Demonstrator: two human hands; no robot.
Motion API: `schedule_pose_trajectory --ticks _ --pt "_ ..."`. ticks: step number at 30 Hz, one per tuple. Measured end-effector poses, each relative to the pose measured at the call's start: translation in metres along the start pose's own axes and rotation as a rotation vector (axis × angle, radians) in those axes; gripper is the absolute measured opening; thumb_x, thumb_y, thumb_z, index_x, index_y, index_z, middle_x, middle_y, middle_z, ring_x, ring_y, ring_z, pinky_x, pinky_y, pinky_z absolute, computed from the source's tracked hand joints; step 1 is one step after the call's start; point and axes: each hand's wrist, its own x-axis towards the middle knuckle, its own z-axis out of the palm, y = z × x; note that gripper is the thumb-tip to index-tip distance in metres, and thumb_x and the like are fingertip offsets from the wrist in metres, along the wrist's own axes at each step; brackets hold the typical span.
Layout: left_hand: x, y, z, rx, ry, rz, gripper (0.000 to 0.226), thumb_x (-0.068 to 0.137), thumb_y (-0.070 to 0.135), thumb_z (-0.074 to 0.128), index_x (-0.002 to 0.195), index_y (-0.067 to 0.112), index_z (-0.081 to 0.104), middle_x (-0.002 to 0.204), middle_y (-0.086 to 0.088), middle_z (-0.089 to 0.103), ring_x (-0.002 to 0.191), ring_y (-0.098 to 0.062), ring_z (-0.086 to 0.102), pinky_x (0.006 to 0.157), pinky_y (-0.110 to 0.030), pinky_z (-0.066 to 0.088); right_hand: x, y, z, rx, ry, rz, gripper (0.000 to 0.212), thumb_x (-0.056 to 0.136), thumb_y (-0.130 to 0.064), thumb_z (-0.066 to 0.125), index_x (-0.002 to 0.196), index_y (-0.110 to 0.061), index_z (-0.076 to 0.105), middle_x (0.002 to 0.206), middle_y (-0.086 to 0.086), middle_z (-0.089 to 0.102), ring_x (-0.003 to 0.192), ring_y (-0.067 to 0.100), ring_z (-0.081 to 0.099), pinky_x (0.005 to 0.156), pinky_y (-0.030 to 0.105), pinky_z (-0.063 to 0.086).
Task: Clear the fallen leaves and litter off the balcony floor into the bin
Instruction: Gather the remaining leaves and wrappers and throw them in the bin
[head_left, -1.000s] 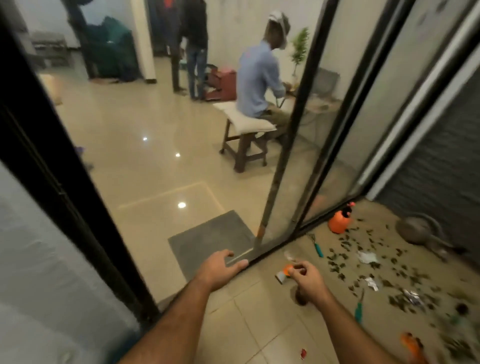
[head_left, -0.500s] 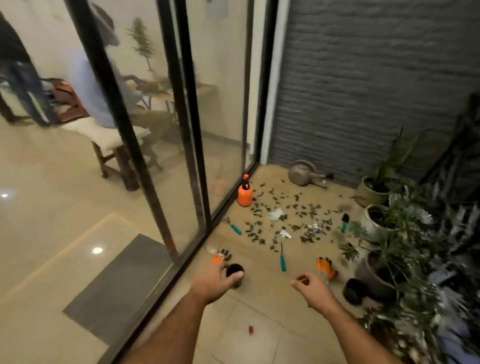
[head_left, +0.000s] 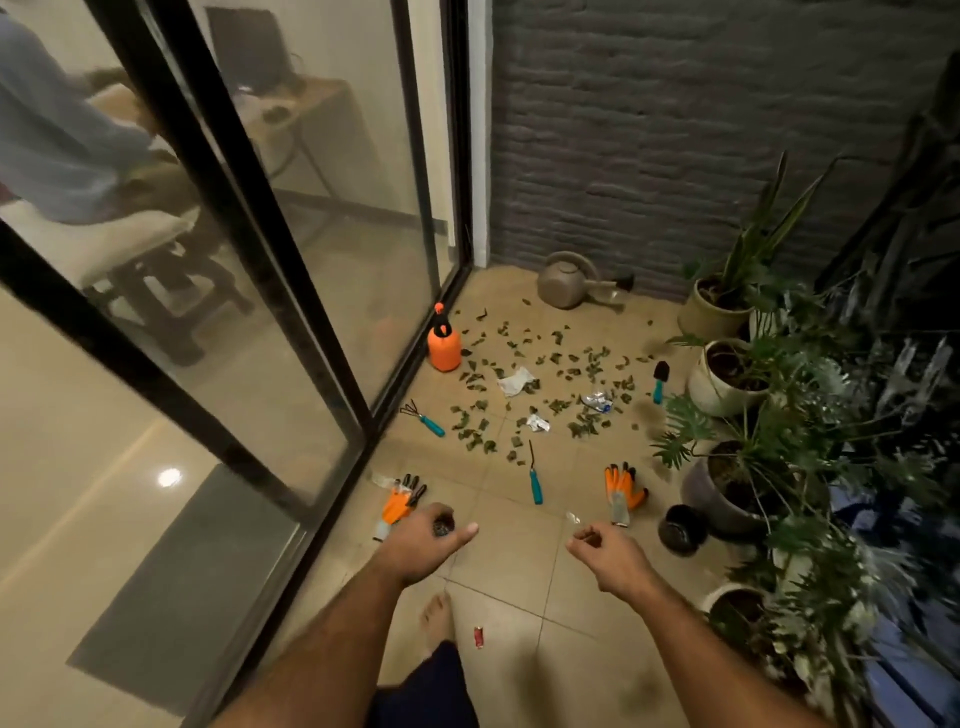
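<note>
Nothing looks cleared yet: the scattered dark green fallen leaves (head_left: 524, 384) and crumpled white paper litter (head_left: 515, 382) lie just right of the orange spray bottle (head_left: 443, 345), no bin is visible, and the left hand (head_left: 422, 540) and right hand (head_left: 608, 558) hang loosely curled, holding nothing.

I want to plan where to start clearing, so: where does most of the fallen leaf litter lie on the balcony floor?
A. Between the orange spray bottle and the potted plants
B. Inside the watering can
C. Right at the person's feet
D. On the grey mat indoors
A: the leaves are scattered across the tiles from the orange spray bottle to the potted plants, well ahead of both hands.
</note>
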Motion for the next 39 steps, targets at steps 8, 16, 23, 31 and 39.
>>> schedule_pose_trajectory --ticks 8,16,23,31,39 --pt "0.098 0.005 -0.063 -0.015 -0.088 -0.017 0.073 0.086 0.063 0.060 0.141 0.016 0.050 0.141 -0.007 0.054 0.123 -0.019 0.055 0.097 -0.030 0.048 0.061 -0.062 -0.017 0.144 0.052 0.112 0.017 0.094 -0.030 0.064 0.101 -0.015 0.064 0.093 0.003 0.064 0.082 0.017 0.059 0.060 0.030 0.049" --pt "0.186 0.022 -0.081 0.017 -0.177 -0.064 0.072 0.085 0.064 0.060 0.139 0.017 0.051 0.140 -0.011 0.054 0.125 -0.025 0.054 0.103 -0.040 0.048 0.126 -0.084 -0.034 0.288 0.075 0.192 0.014 0.094 -0.029 0.065 0.096 -0.015 0.064 0.094 0.006 0.066 0.087 0.022 0.062 0.064 0.034 0.052" --pt "0.260 0.057 -0.076 -0.029 -0.120 -0.106 0.070 0.084 0.065 0.061 0.136 0.019 0.053 0.136 -0.006 0.058 0.121 -0.021 0.056 0.097 -0.037 0.050 0.213 -0.079 -0.079 0.313 -0.013 0.168 0.010 0.094 -0.025 0.064 0.095 -0.016 0.064 0.091 0.007 0.064 0.081 0.021 0.059 0.057 0.030 0.046" --pt "0.326 0.100 -0.052 -0.185 -0.131 -0.316 0.065 0.084 0.061 0.063 0.137 0.025 0.050 0.137 -0.001 0.054 0.119 -0.019 0.055 0.096 -0.036 0.051 0.319 -0.087 -0.106 0.278 -0.098 0.199 0.012 0.095 -0.029 0.063 0.094 -0.017 0.064 0.094 0.005 0.066 0.094 0.029 0.066 0.066 0.038 0.052" --pt "0.437 0.106 -0.011 -0.173 -0.284 -0.330 0.071 0.086 0.056 0.063 0.145 0.021 0.043 0.147 -0.001 0.047 0.129 -0.017 0.048 0.107 -0.038 0.043 0.434 -0.085 -0.076 0.276 -0.120 0.281 0.009 0.096 -0.026 0.061 0.091 -0.019 0.065 0.087 0.004 0.067 0.081 0.019 0.062 0.062 0.030 0.051"
